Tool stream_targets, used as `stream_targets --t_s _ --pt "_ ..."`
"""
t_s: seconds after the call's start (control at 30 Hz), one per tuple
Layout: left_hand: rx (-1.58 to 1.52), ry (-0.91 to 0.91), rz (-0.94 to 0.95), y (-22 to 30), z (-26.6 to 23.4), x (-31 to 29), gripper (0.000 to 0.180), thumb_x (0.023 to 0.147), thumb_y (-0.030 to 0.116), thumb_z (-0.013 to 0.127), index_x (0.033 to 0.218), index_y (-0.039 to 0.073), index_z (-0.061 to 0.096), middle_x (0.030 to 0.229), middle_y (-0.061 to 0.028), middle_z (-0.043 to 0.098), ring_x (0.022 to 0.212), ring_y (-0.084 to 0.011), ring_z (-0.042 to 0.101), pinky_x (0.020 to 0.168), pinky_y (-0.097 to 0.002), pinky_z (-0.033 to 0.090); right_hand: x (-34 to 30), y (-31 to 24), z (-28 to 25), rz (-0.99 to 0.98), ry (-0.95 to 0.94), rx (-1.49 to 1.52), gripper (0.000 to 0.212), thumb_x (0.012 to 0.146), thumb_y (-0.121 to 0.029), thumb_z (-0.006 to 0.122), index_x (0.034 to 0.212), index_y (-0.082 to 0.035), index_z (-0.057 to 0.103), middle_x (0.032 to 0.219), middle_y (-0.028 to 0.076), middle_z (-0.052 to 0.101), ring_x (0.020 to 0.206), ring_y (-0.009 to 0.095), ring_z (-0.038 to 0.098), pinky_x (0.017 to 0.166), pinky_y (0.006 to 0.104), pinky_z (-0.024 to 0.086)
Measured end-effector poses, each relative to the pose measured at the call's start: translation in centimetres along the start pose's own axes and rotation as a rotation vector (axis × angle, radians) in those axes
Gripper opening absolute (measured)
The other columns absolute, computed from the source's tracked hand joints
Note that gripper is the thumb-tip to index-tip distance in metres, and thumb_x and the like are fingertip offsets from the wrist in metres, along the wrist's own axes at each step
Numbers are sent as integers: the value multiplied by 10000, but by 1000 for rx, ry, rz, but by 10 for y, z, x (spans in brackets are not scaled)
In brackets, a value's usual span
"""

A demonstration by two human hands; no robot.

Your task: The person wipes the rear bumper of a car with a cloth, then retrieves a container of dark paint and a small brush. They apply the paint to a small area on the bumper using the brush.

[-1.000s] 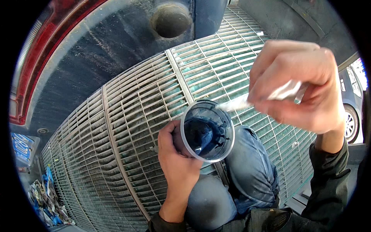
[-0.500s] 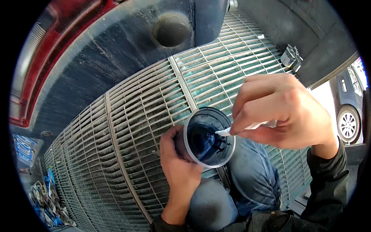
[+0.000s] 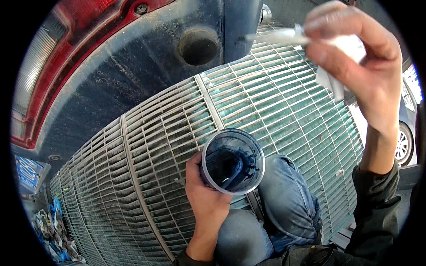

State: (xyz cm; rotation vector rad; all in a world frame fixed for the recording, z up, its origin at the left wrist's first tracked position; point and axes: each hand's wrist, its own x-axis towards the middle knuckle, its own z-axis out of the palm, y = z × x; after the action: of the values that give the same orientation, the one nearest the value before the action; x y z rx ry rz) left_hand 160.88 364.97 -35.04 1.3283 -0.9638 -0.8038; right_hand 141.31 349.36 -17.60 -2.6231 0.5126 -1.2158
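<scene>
My left hand (image 3: 207,199) is wrapped round a clear plastic cup (image 3: 255,146) above my knees. Dark blue liquid, which looks like paint, lies in the cup (image 3: 224,166) and streaks its inner wall. Up at the right, my right hand (image 3: 361,71) pinches a twist of white paper (image 3: 284,36), blurred by motion. Its thin end points left toward the dark blue bumper (image 3: 128,66), with a darker tip. Looser white paper hangs within and below my fingers.
A red tail light (image 3: 53,80) sits at the upper left, and a round recess (image 3: 198,46) marks the bumper. Metal floor grating (image 3: 168,142) spreads below. Crumpled waste (image 3: 55,228) lies at the lower left. Another car's wheel (image 3: 404,142) shows at the right.
My right hand has lifted the white paper twist out of the cup, up toward the bumper. The cup has shifted slightly left and down in my left hand.
</scene>
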Motion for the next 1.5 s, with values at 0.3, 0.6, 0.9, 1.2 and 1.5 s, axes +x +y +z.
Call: stream_targets --t_s 0.3,0.6,0.9,1.2,1.5 --pt "-44 18 -24 -1 -1 -2 759 636 111 902 1248 -29 475 1126 -119 618 1021 -180 636 906 -297 508 18 26 17 -99 167 167 129 798 58 735 917 11 716 863 74 719 750 90 647 679 216 500" --pt "-102 2 -49 4 1 -2 756 648 64 893 1258 -26 456 1139 -119 618 1033 -168 636 933 -293 511 17 14 16 20 172 162 119 802 53 734 913 12 716 855 73 719 755 88 646 689 219 499" --pt "6 -5 -1 -1 -2 -1 738 645 111 898 1242 -17 484 1140 -115 619 1024 -175 638 910 -295 510 17 20 14 -82 159 121 117 795 61 727 902 15 715 871 79 719 792 106 656 726 232 507" --pt "6 11 -12 1 0 -2 727 638 117 896 1231 -14 497 1120 -112 614 1024 -173 631 905 -295 504 15 19 13 38 136 225 113 808 60 718 916 26 710 867 77 719 742 78 636 666 211 491" --pt "35 -8 22 -2 -2 -1 715 645 113 885 1232 -16 498 1115 -111 617 1006 -177 633 910 -292 497 13 15 15 82 129 207 110 813 47 719 920 23 714 866 81 724 765 88 649 696 218 501"
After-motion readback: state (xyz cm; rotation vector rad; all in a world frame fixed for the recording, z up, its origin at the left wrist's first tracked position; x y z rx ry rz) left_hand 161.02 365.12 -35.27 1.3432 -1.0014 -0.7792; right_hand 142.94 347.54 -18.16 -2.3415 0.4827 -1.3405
